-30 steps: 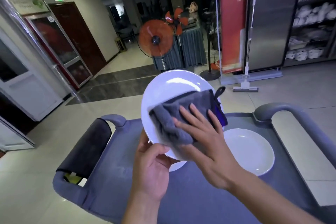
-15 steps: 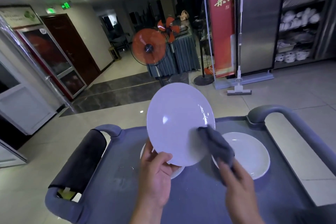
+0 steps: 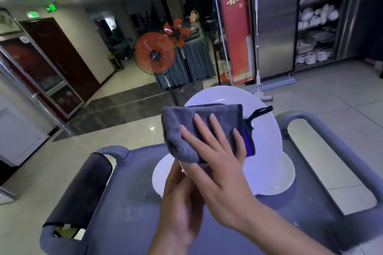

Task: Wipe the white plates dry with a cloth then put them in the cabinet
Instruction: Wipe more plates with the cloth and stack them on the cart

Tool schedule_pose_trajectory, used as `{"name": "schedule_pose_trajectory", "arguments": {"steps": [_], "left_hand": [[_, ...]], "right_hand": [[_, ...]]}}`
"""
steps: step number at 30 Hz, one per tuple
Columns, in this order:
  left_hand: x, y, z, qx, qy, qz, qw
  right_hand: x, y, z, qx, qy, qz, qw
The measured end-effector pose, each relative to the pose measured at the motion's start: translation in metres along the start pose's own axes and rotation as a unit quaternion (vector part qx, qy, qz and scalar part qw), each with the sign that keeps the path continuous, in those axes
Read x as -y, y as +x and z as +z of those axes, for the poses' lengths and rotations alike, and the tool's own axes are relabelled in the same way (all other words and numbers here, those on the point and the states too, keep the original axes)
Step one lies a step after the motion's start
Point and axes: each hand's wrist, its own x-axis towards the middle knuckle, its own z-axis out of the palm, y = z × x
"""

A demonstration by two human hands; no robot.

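My left hand [image 3: 182, 198] grips the lower edge of a white plate [image 3: 263, 130], held tilted up above the cart. My right hand [image 3: 219, 163] lies flat with straight fingers on a grey cloth [image 3: 186, 122], pressing it against the plate's face. The cloth has a blue side and a black loop [image 3: 259, 113] at its right corner. Two more white plates lie on the grey cart [image 3: 128, 203] beneath: one [image 3: 159, 176] at the left, one [image 3: 275, 178] at the right, both partly hidden by the held plate and my hands.
The cart has raised grey handles [image 3: 323, 122] at right and a dark padded rail [image 3: 83, 192] at left. Beyond stand an orange fan [image 3: 155, 55], a red banner [image 3: 234, 27], a mop [image 3: 258, 47], a steel cabinet [image 3: 271, 20] and open shelves [image 3: 317, 27] of white dishes.
Half a second ago my right hand held the bunched cloth at the plate's lower right rim. Now the cloth is spread over the plate's face under my flat fingers.
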Motion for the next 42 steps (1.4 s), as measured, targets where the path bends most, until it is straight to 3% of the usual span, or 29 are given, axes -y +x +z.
{"name": "schedule_pose_trajectory", "arguments": {"steps": [5, 11, 16, 22, 26, 29, 31, 33, 37, 39, 42], "left_hand": [[-0.007, -0.009, -0.009, -0.038, 0.063, 0.035, 0.997], [-0.011, -0.018, -0.01, -0.075, 0.057, 0.081, 0.992], [-0.017, -0.01, -0.015, -0.116, 0.054, 0.123, 0.984], [-0.018, 0.009, -0.029, -0.147, 0.059, 0.12, 0.98], [-0.015, 0.024, -0.036, -0.135, 0.079, 0.099, 0.983], [-0.007, 0.028, -0.041, -0.133, 0.071, 0.084, 0.985], [0.0, 0.028, -0.044, -0.132, 0.059, 0.066, 0.987], [0.005, 0.026, -0.044, -0.125, 0.058, 0.052, 0.989], [0.018, 0.022, -0.031, -0.091, 0.093, 0.015, 0.991], [0.025, 0.018, -0.018, -0.068, 0.119, 0.001, 0.991], [0.032, 0.016, -0.005, -0.04, 0.164, -0.009, 0.986]], "right_hand": [[-0.024, 0.037, -0.023, 0.067, -0.005, -0.031, 0.997], [-0.057, 0.043, -0.035, 0.027, -0.023, 0.016, 0.999], [-0.057, 0.004, -0.015, 0.025, 0.052, 0.105, 0.993], [-0.035, -0.038, -0.015, 0.092, 0.163, 0.134, 0.973], [-0.032, -0.041, -0.043, 0.127, 0.336, 0.229, 0.905], [-0.057, -0.041, -0.06, 0.017, 0.435, 0.394, 0.809], [-0.071, -0.04, -0.07, -0.051, 0.461, 0.448, 0.764], [-0.077, -0.034, -0.08, -0.094, 0.432, 0.445, 0.779], [-0.075, -0.007, -0.079, -0.169, 0.32, 0.336, 0.87], [-0.065, 0.01, -0.07, -0.149, 0.269, 0.255, 0.917], [-0.049, 0.024, -0.051, -0.084, 0.211, 0.197, 0.954]]}}
